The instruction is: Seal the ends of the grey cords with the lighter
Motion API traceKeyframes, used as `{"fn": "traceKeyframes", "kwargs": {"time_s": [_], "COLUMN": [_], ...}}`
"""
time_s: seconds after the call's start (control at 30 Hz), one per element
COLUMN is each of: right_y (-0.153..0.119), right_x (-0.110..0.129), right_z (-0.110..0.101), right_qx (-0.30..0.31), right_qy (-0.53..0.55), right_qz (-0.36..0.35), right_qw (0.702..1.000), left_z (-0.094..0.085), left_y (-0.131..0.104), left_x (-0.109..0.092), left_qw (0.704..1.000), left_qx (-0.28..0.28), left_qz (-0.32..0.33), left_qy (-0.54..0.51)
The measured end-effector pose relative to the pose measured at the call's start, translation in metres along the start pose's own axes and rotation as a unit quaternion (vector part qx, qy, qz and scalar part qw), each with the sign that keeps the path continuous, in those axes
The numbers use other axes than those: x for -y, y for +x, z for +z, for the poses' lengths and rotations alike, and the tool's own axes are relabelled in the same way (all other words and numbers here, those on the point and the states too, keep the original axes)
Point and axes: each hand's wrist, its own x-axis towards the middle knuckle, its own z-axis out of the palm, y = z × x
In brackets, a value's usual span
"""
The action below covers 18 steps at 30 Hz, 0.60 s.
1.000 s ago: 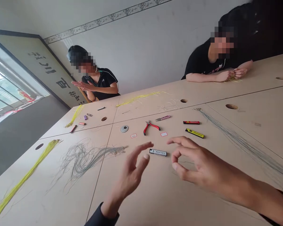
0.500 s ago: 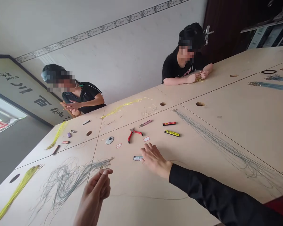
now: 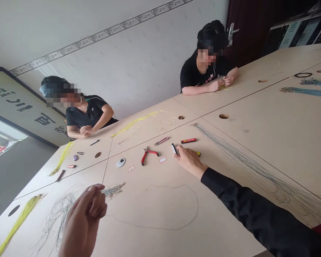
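My right hand is closed around a white-and-black lighter, whose dark end sticks out past the fingers. Behind that hand a yellow lighter is mostly hidden. My left hand is closed, thumb against the curled index finger; what it pinches, if anything, is too small to see. A thin grey cord lies in a wide loop on the table, one stretch leading to the left hand's edge. Partly covered by that hand is a bundle of grey cords with metal clasps.
Around the hands lie red-handled pliers, thread snips, a red lighter, a white label and a round disc. Grey cords stretch along the right, yellow cords on the left. Two people sit across the table.
My right hand has picked up the white lighter and moved right and away from me. My left hand has moved left. The person at the left has brought their hands together lower.
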Motion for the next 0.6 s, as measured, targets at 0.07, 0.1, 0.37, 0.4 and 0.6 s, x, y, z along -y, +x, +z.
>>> {"fn": "traceKeyframes", "kwargs": {"time_s": [0.07,0.1,0.37,0.4,0.6], "right_y": [0.003,0.003,0.008,0.008,-0.012], "right_x": [-0.006,-0.011,-0.052,-0.05,-0.026], "right_z": [-0.002,-0.003,0.011,0.014,0.019], "right_qx": [-0.011,-0.019,-0.115,-0.123,-0.004], "right_qy": [-0.003,-0.007,0.038,0.111,0.459], "right_qz": [0.001,0.002,-0.032,-0.046,-0.065], "right_qw": [1.0,1.0,0.992,0.985,0.886], "left_z": [0.015,0.021,0.104,0.12,0.187], "left_y": [0.001,0.002,0.015,0.017,0.02], "left_x": [0.002,0.003,0.021,0.027,0.076], "left_qw": [0.999,0.998,0.99,0.988,0.982], "left_qx": [0.028,0.04,0.14,0.15,0.127], "left_qz": [-0.002,-0.004,0.018,0.025,0.134], "left_qy": [-0.032,-0.041,-0.019,-0.01,0.038]}}
